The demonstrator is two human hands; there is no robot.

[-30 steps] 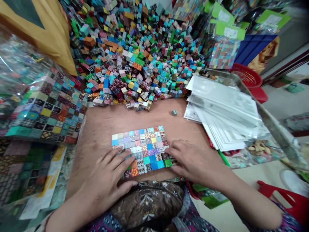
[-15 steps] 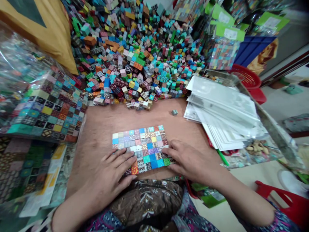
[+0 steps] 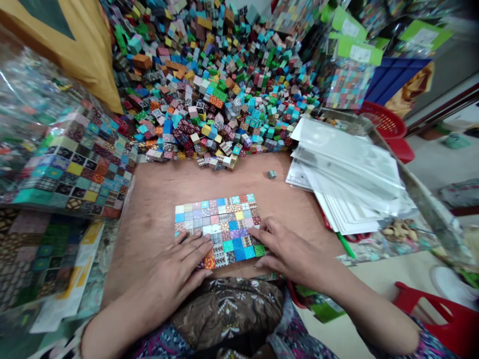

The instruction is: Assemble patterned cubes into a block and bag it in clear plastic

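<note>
A rectangle of small patterned square blocks (image 3: 224,219), set edge to edge in rows, lies on the brown wooden board (image 3: 157,179). My left hand (image 3: 179,264) rests over its lower left corner, fingers stretched out across the blocks. At the right end, my right hand (image 3: 284,247) touches the blocks with its fingertips, thumb apart along the lower edge. Neither hand grips anything that I can see. Part of the block rectangle is hidden under both hands. One loose grey-green block (image 3: 272,174) sits on the board beyond the rectangle.
A large heap of loose coloured blocks (image 3: 217,94) borders the board's far side. White sheets and clear plastic sleeves (image 3: 348,169) are stacked at the right. Bagged block sheets (image 3: 82,164) stand at the left. A green pen (image 3: 345,244) and a red stool (image 3: 437,314) are at the right.
My right hand's fingers have shifted slightly at the right end of the block rectangle. My left hand stays almost in place. The view has moved a little.
</note>
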